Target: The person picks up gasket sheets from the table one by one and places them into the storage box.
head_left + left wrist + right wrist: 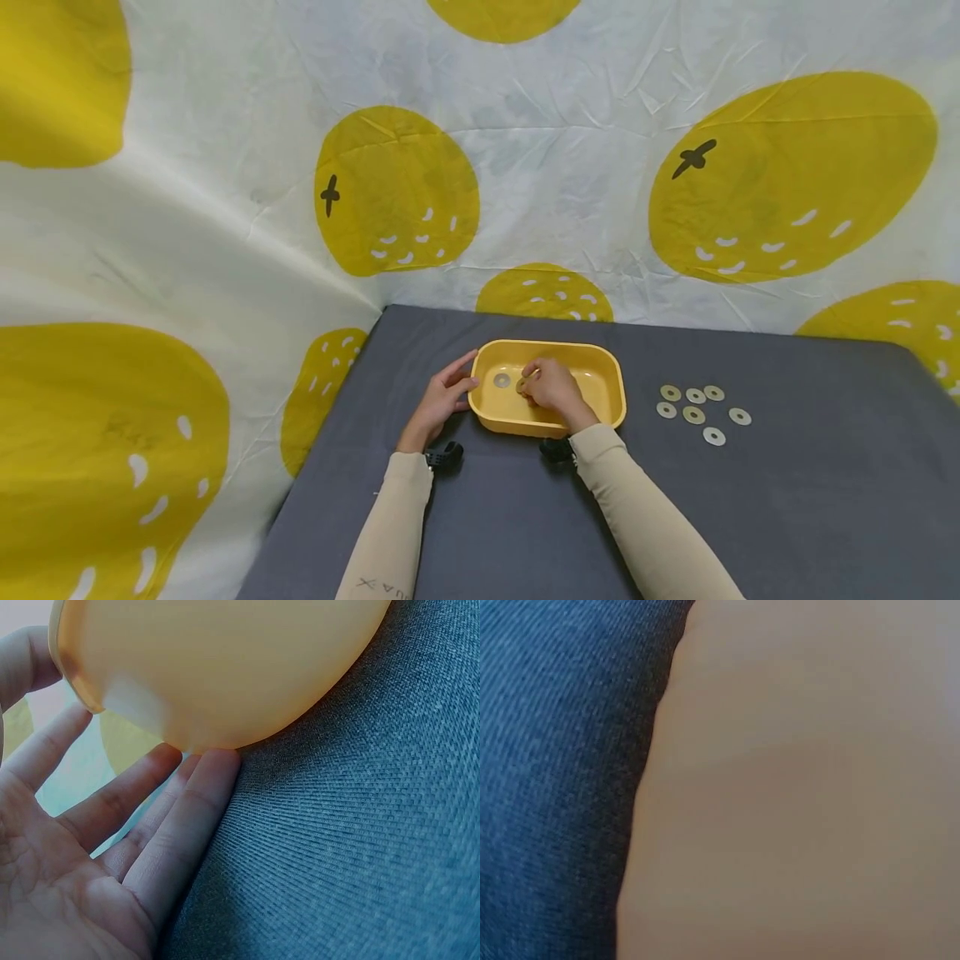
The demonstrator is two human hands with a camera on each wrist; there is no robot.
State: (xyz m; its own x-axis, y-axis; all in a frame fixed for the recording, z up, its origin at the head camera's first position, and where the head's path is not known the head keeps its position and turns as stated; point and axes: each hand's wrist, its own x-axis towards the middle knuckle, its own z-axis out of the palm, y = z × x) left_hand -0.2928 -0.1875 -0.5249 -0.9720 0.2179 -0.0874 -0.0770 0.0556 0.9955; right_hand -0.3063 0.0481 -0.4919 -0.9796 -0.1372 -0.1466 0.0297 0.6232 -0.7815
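Note:
A yellow plastic tub (611, 392) stands on the dark cloth. My left hand (441, 402) rests against its left end, with fairly straight fingers (187, 802) touching the outer wall in the left wrist view. Inside the tub, my right hand (553, 386) has its fingertips bent down and pinches a brass-coloured flat washer (521, 386), partly covered by the fingers. A silvery round disc (502, 380) lies on the tub floor, left of that hand. In the right wrist view, the tub's outer wall (802, 780) fills most of the picture and hides the hand.
Several flat washers, some silvery and some brass-coloured, lie loose on the cloth right of the tub, among them a silvery washer (714, 436) nearest me. The grey tablecloth (810, 467) reaches back to a white fabric backdrop (555, 192) with yellow fruit prints.

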